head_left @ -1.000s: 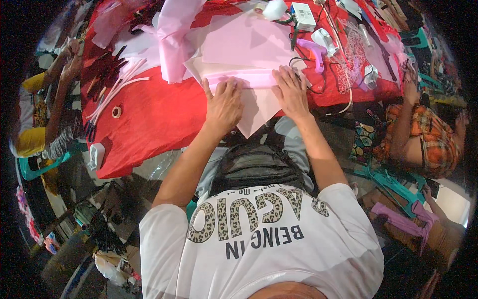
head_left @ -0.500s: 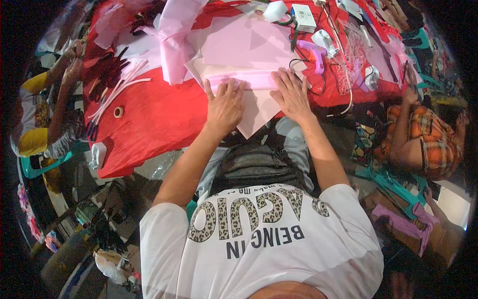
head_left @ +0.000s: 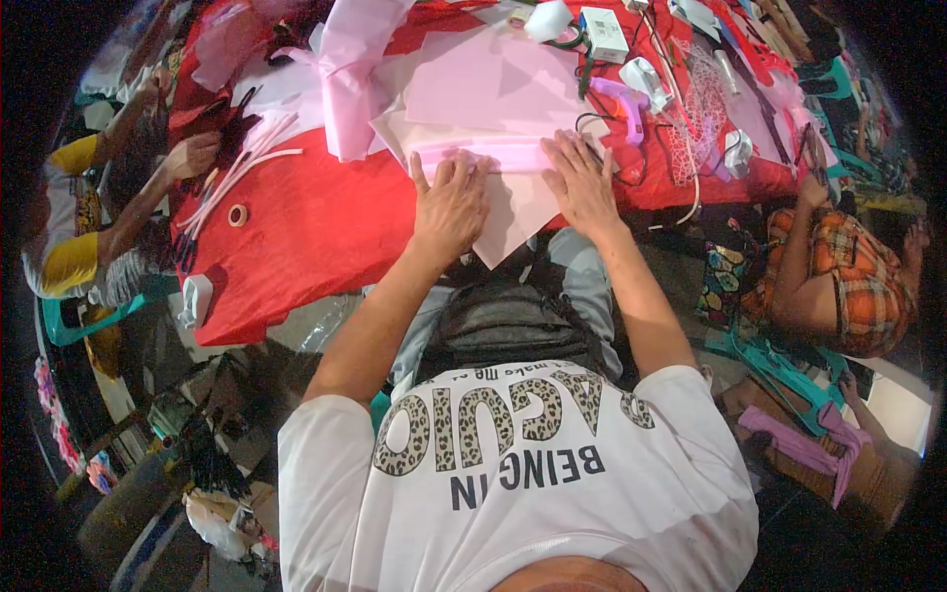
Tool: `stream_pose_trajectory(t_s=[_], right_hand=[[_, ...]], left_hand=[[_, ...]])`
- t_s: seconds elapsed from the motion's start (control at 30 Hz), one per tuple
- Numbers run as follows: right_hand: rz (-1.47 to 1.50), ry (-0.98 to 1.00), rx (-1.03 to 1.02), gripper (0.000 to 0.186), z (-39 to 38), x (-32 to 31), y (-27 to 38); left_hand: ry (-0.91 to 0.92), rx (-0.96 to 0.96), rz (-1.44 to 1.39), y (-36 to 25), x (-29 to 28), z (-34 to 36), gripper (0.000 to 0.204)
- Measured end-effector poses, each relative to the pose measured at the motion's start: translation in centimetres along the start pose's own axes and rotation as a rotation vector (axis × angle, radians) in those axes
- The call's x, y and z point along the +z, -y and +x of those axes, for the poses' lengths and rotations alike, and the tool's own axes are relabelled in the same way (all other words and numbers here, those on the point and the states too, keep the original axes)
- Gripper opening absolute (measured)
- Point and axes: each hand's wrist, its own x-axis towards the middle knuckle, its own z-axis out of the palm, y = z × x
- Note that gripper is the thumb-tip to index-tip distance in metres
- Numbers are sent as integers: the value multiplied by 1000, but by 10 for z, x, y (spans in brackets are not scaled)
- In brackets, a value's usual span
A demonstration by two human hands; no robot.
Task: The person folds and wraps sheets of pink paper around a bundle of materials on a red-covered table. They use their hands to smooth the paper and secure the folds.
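Both my hands press down on a folded pink strip (head_left: 515,156) of wrapping paper, at the near side of a stack of pale and pink sheets. My left hand (head_left: 451,207) lies on the strip's left end, fingers stretched out. On its right end rests my right hand (head_left: 584,192), flat with the fingers slightly spread. Below the strip, a pale pink sheet (head_left: 508,212) points down past the table edge between my wrists. A larger pink sheet (head_left: 464,89) lies beyond the fold. Crumpled pink wrapping (head_left: 345,89) stands to its left.
On the red-covered table (head_left: 306,227) are a purple glue gun (head_left: 623,104), white box (head_left: 604,37), pink mesh (head_left: 698,128), tape roll (head_left: 237,215) and pale strips (head_left: 247,170). A co-worker's hand (head_left: 193,155) reaches over the left edge; another person in orange plaid (head_left: 838,281) sits right.
The co-worker's hand at the left has come in over the table beside the pale strips. My hands stay on the folded strip, almost unmoved.
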Motion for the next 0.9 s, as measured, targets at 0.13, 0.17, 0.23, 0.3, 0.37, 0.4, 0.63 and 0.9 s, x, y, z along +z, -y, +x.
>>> stream_pose_trajectory(t_s=[0.13, 0.17, 0.23, 0.3, 0.37, 0.4, 0.63, 0.9], right_hand=[[-22, -26, 1, 48, -5, 4, 0], [-34, -25, 6, 49, -7, 6, -2], [-32, -32, -5, 49, -7, 6, -2], [-46, -33, -11, 49, -7, 6, -3], [-74, -29, -12, 49, -6, 6, -2], [-70, -25, -9, 49, -5, 4, 0], [-59, -41, 5, 49, -7, 5, -2], [-41, -57, 2, 47, -9, 7, -3]], left_hand=[[3, 1, 11, -1, -1, 1, 45], [1, 0, 6, -2, -2, 1, 46], [-1, -1, 0, -3, -2, 1, 46], [-7, 0, -4, -2, -3, 1, 45], [-7, -3, -8, -2, -4, 2, 45], [-4, -6, -10, -2, -3, 1, 44], [-19, -6, -14, -1, -1, 1, 43], [-53, -12, -59, -3, -2, 1, 49]])
